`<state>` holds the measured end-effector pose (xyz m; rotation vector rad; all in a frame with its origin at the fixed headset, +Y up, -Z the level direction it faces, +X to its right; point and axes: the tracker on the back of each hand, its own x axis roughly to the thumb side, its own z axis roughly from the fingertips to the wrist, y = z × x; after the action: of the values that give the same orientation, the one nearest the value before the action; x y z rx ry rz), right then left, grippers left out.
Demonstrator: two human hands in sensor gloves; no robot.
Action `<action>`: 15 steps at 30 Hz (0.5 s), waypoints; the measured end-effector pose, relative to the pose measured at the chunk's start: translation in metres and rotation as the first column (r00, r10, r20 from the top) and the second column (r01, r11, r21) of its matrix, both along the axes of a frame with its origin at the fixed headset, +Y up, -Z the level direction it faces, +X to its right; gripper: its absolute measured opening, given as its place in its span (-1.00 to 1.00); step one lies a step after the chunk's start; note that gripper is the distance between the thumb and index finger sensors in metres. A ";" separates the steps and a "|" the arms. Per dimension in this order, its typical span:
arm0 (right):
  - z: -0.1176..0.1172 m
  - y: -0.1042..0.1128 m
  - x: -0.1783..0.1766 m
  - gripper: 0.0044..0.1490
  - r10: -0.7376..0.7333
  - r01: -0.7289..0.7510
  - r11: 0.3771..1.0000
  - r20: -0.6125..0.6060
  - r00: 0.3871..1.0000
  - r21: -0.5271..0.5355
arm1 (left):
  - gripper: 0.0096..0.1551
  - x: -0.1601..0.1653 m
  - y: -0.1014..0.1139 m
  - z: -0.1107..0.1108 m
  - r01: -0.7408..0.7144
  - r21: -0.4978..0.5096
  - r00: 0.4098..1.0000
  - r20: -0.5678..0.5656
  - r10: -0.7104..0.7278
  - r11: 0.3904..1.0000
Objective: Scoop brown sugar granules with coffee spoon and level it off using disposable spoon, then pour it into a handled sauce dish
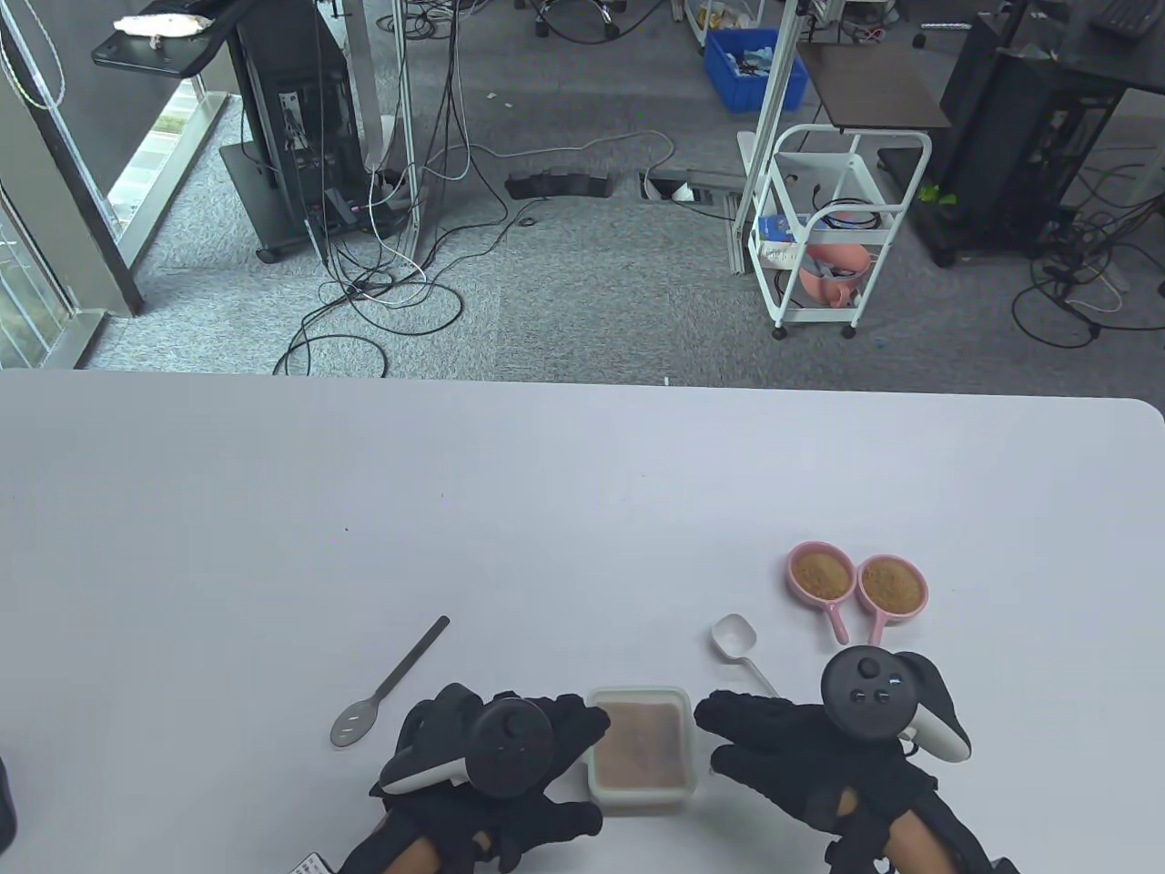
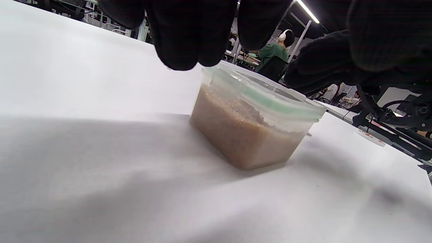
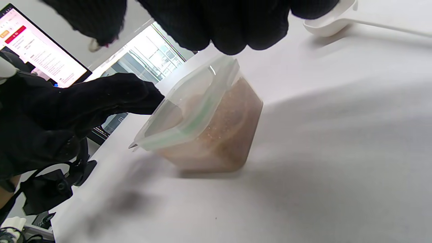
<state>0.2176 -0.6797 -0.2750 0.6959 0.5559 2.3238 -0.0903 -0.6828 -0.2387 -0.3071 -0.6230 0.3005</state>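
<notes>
A clear tub of brown sugar (image 1: 637,751) stands near the table's front edge, its green-sealed lid (image 3: 189,111) lying on top. My left hand (image 1: 582,765) lies at the tub's left side with fingers and thumb spread, one fingertip (image 3: 153,99) at the lid's edge. At the tub's right side my right hand (image 1: 710,733) hovers with fingers (image 3: 229,27) extended, holding nothing. The metal coffee spoon (image 1: 391,683) lies to the left. The white disposable spoon (image 1: 737,637) lies to the right. Two pink handled sauce dishes (image 1: 822,574) (image 1: 894,585) hold brown sugar.
The white table (image 1: 546,510) stretches far behind the objects. Its front edge is close to my wrists. Beyond the far edge are carpet, cables and a white cart (image 1: 833,228).
</notes>
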 end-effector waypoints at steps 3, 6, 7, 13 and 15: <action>-0.001 -0.003 0.000 -0.15 0.041 -0.040 0.999 0.013 0.999 -0.028 | 0.09 -0.001 -0.001 0.000 -0.004 -0.014 1.000 -0.011 0.004 1.000; -0.002 -0.008 0.001 -0.14 0.072 -0.071 0.997 0.019 0.997 -0.043 | 0.09 -0.002 -0.004 0.000 0.006 -0.025 1.000 -0.021 -0.006 1.000; -0.003 -0.009 0.000 -0.14 0.065 -0.064 0.997 0.015 0.998 -0.050 | 0.09 -0.002 -0.006 0.000 0.004 -0.029 1.000 -0.018 -0.004 1.000; -0.003 -0.016 -0.001 -0.11 0.097 -0.094 0.990 0.023 0.995 -0.106 | 0.12 -0.005 -0.011 -0.002 0.017 -0.048 0.999 -0.046 -0.019 0.999; -0.005 -0.020 -0.001 -0.11 0.115 -0.111 0.987 0.021 0.993 -0.120 | 0.12 -0.006 -0.013 -0.004 0.025 -0.052 0.997 -0.065 -0.028 0.998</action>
<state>0.2165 -0.6995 -0.2799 0.5894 0.7314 2.3784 -0.0967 -0.6958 -0.2424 -0.3532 -0.5466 0.3005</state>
